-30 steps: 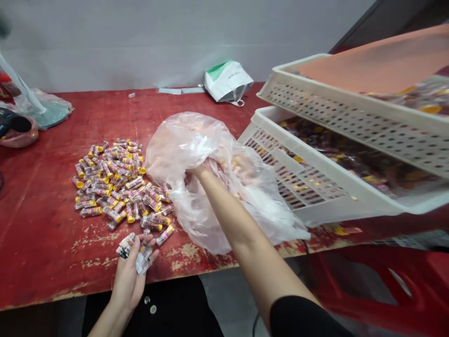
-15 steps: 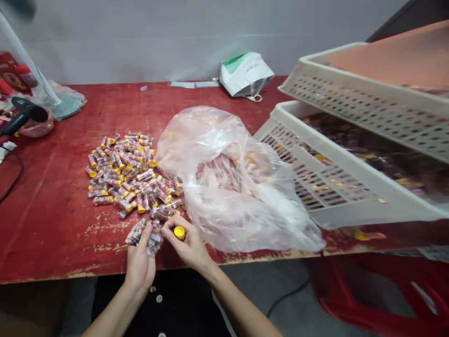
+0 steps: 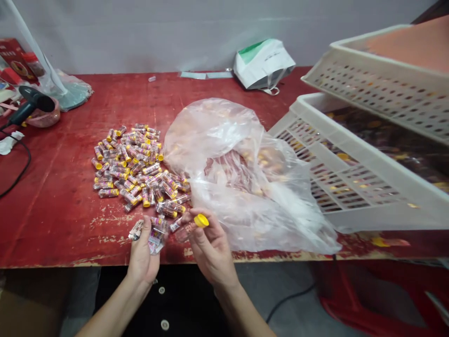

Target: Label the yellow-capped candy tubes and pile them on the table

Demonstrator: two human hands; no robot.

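Note:
My left hand is closed around a bunch of thin printed plastic sleeves, with the thumb pressed on top. To its right, my right hand grips a small clear tube with a yellow cap. The tube lies tilted, its far end pointing left toward the sleeves, apart from them as far as I can see. Just beyond both hands spreads a pile of wrapped, yellow-capped tubes. A large translucent plastic bag, bulging with yellow-capped items, rests right of the pile.
Two white perforated crates are stacked at a slant on the right, the lower holding many tubes. A white-green bag stands by the wall. On the left are a dark handheld device, a lamp base and a cable.
My right hand has turned and moved right, so the capped tube now shows side-on instead of cap-first. My left hand still holds the sleeves. The whole view has shifted slightly.

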